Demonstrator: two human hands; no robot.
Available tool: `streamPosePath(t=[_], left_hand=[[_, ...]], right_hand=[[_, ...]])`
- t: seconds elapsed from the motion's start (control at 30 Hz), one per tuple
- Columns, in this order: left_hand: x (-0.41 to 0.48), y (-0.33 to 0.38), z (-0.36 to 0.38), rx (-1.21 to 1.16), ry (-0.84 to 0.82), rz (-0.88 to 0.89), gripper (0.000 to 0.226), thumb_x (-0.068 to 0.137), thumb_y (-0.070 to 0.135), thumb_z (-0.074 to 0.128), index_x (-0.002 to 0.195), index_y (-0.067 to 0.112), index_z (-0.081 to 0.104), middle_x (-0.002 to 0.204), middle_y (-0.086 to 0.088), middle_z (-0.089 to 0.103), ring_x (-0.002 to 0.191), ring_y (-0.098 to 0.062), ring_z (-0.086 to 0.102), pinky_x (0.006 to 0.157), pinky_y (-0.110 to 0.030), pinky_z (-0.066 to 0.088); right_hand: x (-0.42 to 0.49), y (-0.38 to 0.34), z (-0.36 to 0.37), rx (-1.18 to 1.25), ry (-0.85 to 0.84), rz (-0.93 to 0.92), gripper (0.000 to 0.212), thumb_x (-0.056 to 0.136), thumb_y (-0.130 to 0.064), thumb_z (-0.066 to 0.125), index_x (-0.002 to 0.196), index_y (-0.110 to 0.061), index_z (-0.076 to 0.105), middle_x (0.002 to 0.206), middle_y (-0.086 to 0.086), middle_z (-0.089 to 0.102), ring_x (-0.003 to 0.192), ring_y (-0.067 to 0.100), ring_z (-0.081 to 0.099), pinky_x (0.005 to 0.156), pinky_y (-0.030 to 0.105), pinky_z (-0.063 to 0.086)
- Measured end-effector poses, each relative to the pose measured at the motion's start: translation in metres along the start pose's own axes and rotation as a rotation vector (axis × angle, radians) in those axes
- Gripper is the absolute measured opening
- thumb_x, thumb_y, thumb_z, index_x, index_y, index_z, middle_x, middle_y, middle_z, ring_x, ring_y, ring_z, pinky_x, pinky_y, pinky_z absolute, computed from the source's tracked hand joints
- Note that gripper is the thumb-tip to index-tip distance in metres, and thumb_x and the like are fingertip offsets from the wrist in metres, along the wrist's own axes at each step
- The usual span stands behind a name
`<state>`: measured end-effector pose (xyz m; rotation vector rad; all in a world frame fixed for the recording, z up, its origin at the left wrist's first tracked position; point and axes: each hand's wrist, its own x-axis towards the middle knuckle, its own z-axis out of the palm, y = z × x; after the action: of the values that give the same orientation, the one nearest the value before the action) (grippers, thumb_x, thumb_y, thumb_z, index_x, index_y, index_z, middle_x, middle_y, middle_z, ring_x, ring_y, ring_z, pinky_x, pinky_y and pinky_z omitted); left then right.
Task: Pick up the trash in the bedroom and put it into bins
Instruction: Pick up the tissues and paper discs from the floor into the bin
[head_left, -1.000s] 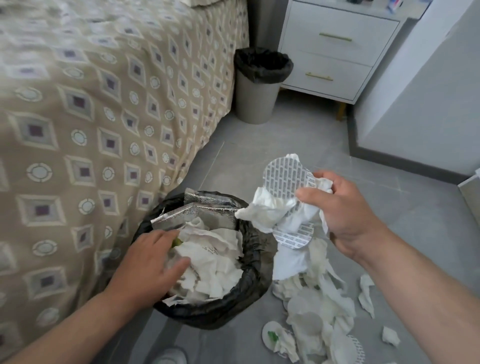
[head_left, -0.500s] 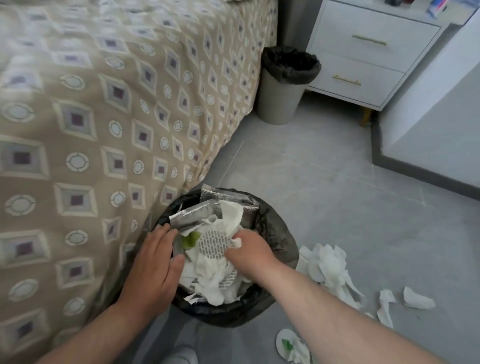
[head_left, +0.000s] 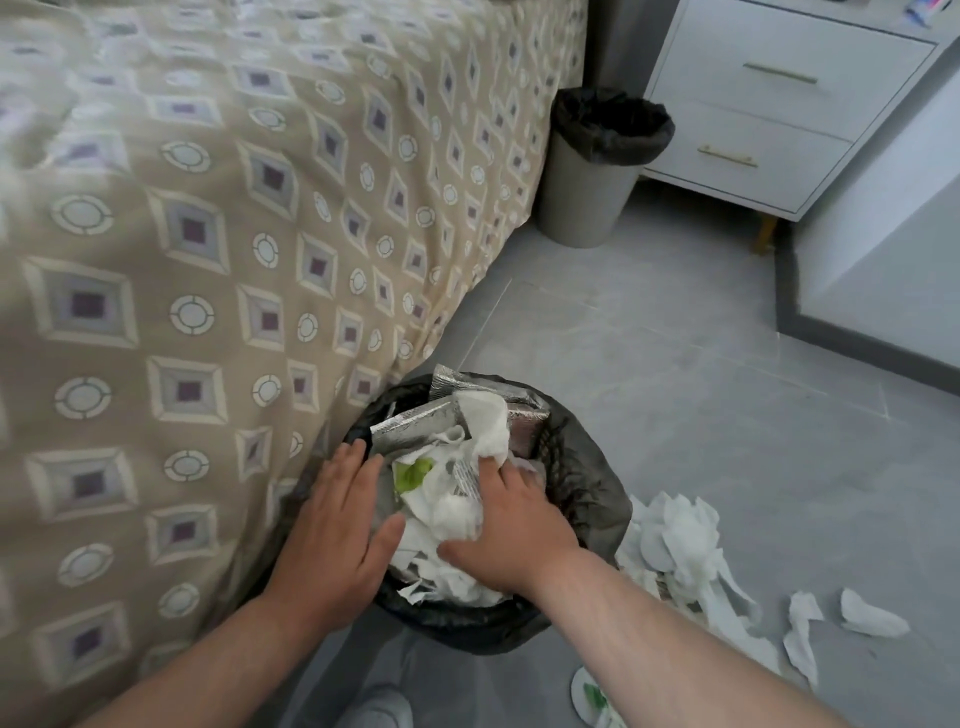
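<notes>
Left hand (head_left: 332, 525) and right hand (head_left: 514, 525), grips apart, press tissues (head_left: 447, 504) into the full bin (head_left: 592, 483); more scraps (head_left: 680, 540) wait on the floor (head_left: 675, 364).

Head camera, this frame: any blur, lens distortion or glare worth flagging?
Head view: wide-angle bending bows the bedspread and tilts the nightstand. Head view: the bed's far top-left corner is smeared soft. Head view: left hand, right hand and near bin read sharp. Head view: light is soft and even, no harsh glare.
</notes>
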<state>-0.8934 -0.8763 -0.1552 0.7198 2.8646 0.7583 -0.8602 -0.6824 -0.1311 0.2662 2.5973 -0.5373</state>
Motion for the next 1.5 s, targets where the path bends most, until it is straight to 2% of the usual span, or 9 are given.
streamPosePath(t=[0.2,0.4,0.5,0.67,0.87,0.97,1.1,1.3,1.5], left_hand=[[0.001,-0.005,0.001,0.008,-0.023,0.043,0.094,0.082,0.074,0.0,0.147,0.012,0.026,0.158,-0.003,0.012,0.144,-0.008,-0.001,0.116,-0.026,0.0],[0.003,0.0,-0.01,-0.029,0.01,0.121,0.065,0.088,0.054,0.03,0.139,0.015,0.042,0.146,-0.008,0.035,0.137,-0.024,0.026,0.111,-0.042,0.022],[0.01,0.017,-0.024,-0.042,0.055,0.213,0.057,0.086,0.042,0.038,0.131,0.009,0.049,0.129,-0.007,0.042,0.121,-0.027,0.04,0.104,-0.034,0.027],[0.021,0.07,-0.041,-0.036,0.011,0.381,0.062,0.091,0.055,0.03,0.128,0.009,0.05,0.127,-0.01,0.045,0.12,-0.025,0.04,0.103,-0.034,0.028],[0.032,0.176,-0.024,0.15,-0.164,0.943,0.05,0.089,0.042,0.044,0.121,0.006,0.056,0.123,-0.012,0.057,0.111,-0.028,0.049,0.1,-0.035,0.035],[0.022,0.221,0.029,0.228,-0.316,1.154,0.046,0.085,0.042,0.045,0.118,0.012,0.057,0.118,-0.007,0.061,0.106,-0.025,0.056,0.094,-0.033,0.045],[0.012,0.249,0.117,0.331,-0.587,0.996,0.055,0.09,0.048,0.033,0.133,0.015,0.044,0.132,-0.006,0.049,0.121,-0.025,0.046,0.103,-0.039,0.039],[0.007,0.24,0.22,0.433,-0.798,0.623,0.069,0.089,0.046,0.05,0.145,0.02,0.02,0.154,-0.009,0.02,0.14,-0.029,0.02,0.113,-0.044,0.025],[0.005,0.253,0.261,0.505,-0.901,0.485,0.094,0.082,0.043,0.064,0.147,0.041,-0.005,0.156,-0.005,-0.021,0.144,-0.031,-0.014,0.109,-0.062,0.018]], right_hand=[[0.011,-0.002,0.007,0.051,-0.188,0.038,0.09,0.067,-0.063,0.061,0.141,-0.019,0.034,0.14,0.005,0.047,0.125,0.027,0.048,0.101,0.039,0.044],[-0.013,0.008,-0.034,-0.05,-0.108,-0.053,0.089,0.071,-0.072,0.058,0.143,-0.026,0.034,0.137,-0.001,0.054,0.123,0.024,0.052,0.095,0.036,0.048],[-0.042,0.022,-0.058,-0.013,-0.025,-0.094,0.083,0.073,-0.071,0.058,0.143,-0.031,0.037,0.143,-0.005,0.05,0.13,0.021,0.047,0.102,0.033,0.042],[-0.095,0.067,-0.075,0.107,0.116,-0.169,0.056,0.082,-0.056,0.058,0.132,-0.03,0.052,0.133,-0.004,0.057,0.123,0.016,0.051,0.102,0.031,0.042],[-0.154,0.166,-0.059,0.229,0.293,0.105,0.032,0.089,-0.034,0.059,0.118,-0.02,0.063,0.116,-0.001,0.066,0.107,0.017,0.06,0.083,0.024,0.042],[-0.171,0.229,-0.02,0.308,0.247,0.319,0.021,0.087,-0.028,0.059,0.106,-0.02,0.064,0.103,0.0,0.065,0.1,0.019,0.06,0.076,0.024,0.039],[-0.188,0.295,0.022,0.302,0.043,0.52,0.042,0.09,-0.028,0.057,0.128,-0.011,0.055,0.128,0.011,0.059,0.118,0.027,0.055,0.089,0.028,0.04],[-0.21,0.348,0.085,0.268,-0.075,0.674,0.056,0.088,-0.035,0.058,0.137,-0.011,0.045,0.142,0.014,0.047,0.127,0.029,0.047,0.099,0.03,0.038],[-0.238,0.331,0.153,0.147,-0.276,0.534,0.098,0.077,-0.054,0.067,0.151,-0.031,0.006,0.16,0.012,-0.003,0.145,0.035,0.012,0.113,0.046,0.031]])
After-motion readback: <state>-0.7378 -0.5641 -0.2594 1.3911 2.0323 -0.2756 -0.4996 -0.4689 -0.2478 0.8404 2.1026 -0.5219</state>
